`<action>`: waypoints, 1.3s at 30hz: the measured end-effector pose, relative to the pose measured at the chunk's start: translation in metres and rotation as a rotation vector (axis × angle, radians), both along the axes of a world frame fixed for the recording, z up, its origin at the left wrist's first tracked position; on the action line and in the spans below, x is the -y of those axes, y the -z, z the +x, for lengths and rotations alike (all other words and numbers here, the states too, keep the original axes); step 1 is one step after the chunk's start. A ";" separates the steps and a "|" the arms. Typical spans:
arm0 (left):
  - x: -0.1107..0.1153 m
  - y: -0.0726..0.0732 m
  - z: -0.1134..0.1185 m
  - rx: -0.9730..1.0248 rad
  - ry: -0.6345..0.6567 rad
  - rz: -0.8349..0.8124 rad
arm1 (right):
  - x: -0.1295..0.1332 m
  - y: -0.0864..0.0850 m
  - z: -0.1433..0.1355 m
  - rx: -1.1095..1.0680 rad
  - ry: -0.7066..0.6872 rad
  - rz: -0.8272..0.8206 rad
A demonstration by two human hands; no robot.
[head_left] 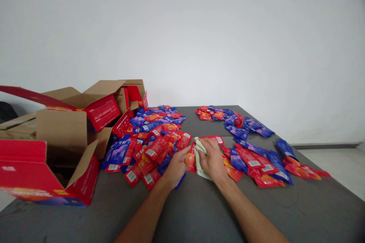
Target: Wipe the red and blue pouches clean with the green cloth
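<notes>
Head view: red-orange packet (191, 160) between hands, over dark table (196, 209), long axis pointing roughly away from wearer. Left hand (176, 166) nearer, pinching packet's left edge; right hand (212, 160) gripping pale cloth (199, 165) against right side. Tabletop contact: cannot tell.

Bare table (201, 127) lane runs away between left pouch pile (154, 146) and right pouches (262, 163); left hand (174, 167) and right hand (210, 159) block near end. Front right open. Cartons (25, 172) obstruct left, flaps jutting.
</notes>
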State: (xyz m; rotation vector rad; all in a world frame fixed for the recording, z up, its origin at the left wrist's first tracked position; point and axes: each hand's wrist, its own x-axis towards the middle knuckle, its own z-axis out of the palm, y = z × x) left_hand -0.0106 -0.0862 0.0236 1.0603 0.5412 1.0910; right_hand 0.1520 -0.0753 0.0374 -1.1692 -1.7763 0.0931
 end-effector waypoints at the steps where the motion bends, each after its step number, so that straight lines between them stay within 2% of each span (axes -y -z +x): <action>1: 0.000 0.000 0.000 -0.005 -0.003 0.003 | 0.001 -0.001 -0.001 0.014 -0.019 0.003; 4: -0.003 0.000 -0.002 -0.024 -0.071 0.011 | 0.009 -0.004 -0.010 0.081 -0.164 -0.018; 7: -0.008 0.004 -0.007 -0.038 -0.195 0.012 | 0.021 -0.012 -0.023 0.170 -0.331 -0.081; 9: -0.011 0.006 -0.009 -0.032 -0.256 -0.002 | 0.027 -0.015 -0.029 0.189 -0.370 -0.105; 14: -0.012 0.006 -0.008 0.000 -0.329 -0.042 | 0.024 -0.009 -0.028 0.068 -0.251 -0.089; 19: -0.011 0.000 -0.013 0.043 -0.311 -0.088 | 0.011 0.001 -0.016 -0.062 -0.072 -0.079; 24: -0.009 -0.013 -0.015 0.113 -0.329 -0.136 | 0.010 -0.007 -0.011 -0.161 0.059 -0.189; 27: -0.007 -0.018 -0.015 0.108 -0.383 -0.166 | 0.014 -0.012 -0.013 -0.245 0.112 -0.264; 31: -0.007 -0.016 -0.016 0.053 -0.448 -0.157 | 0.020 -0.011 -0.019 -0.311 0.003 -0.322; 35: -0.012 -0.004 -0.015 -0.013 -0.439 -0.103 | 0.022 -0.007 -0.024 -0.266 -0.126 -0.274; 39: -0.015 0.003 -0.009 0.112 -0.374 -0.173 | 0.025 -0.006 -0.027 -0.138 -0.239 -0.175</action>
